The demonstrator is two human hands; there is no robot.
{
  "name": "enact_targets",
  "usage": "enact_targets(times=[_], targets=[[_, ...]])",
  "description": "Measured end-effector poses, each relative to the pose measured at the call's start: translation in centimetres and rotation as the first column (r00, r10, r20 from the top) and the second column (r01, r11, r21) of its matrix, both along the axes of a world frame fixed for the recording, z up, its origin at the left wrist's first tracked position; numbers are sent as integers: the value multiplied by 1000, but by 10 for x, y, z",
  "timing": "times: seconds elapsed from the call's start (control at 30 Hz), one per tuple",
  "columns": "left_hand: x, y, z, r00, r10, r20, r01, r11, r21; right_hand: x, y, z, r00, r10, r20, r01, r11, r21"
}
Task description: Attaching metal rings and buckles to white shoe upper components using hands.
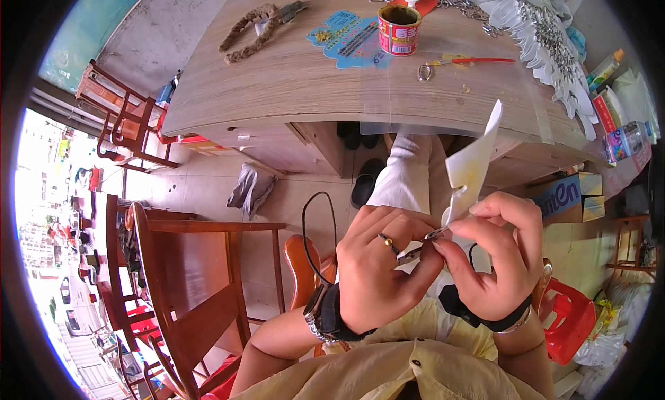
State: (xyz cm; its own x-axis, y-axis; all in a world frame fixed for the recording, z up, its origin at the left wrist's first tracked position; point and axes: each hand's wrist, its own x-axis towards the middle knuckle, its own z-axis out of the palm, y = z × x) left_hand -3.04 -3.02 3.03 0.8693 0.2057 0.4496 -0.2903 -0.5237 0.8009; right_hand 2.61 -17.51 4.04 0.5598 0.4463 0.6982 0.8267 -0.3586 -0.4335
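Above my lap, my left hand [388,268] is closed, its thumb and fingers round a small metal piece [434,234] that is mostly hidden. My right hand [500,251] meets it there, pinching the lower end of a white strip [472,166] with yellowish stains. The strip stands up from the fingers toward the table and has a notch in its edge. The metal piece touches the strip's lower end. Whether the two are joined cannot be made out. On the table ahead lie a red-handled brush [478,60] and a loose metal clasp [424,72].
A red tin [399,41] of dark contents stands on a blue card [346,41] on the table [277,88]. Several white strips with metal clasps [554,54] pile up at right. A braided brown loop [239,47] lies left. Wooden chairs [187,282] stand at my left.
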Motion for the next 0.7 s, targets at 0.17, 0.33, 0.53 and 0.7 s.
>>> enact_targets(times=[0.17, 0.33, 0.53, 0.7], targets=[[-1, 1, 1, 999, -9, -53, 8, 1000, -24, 3, -1, 1, 999, 2, 46, -1, 1000, -16], [-2, 0, 1, 995, 1, -100, -5, 999, -43, 2, -1, -4, 996, -14, 88, 17, 999, -32], [0, 3, 1, 998, 7, -57, -6, 1000, 18, 3, 1, -3, 1000, -10, 27, 11, 999, -35], [3, 0, 0, 1000, -9, -20, 5, 980, -201, 3, 6, -4, 998, -8, -56, 5, 999, -52]])
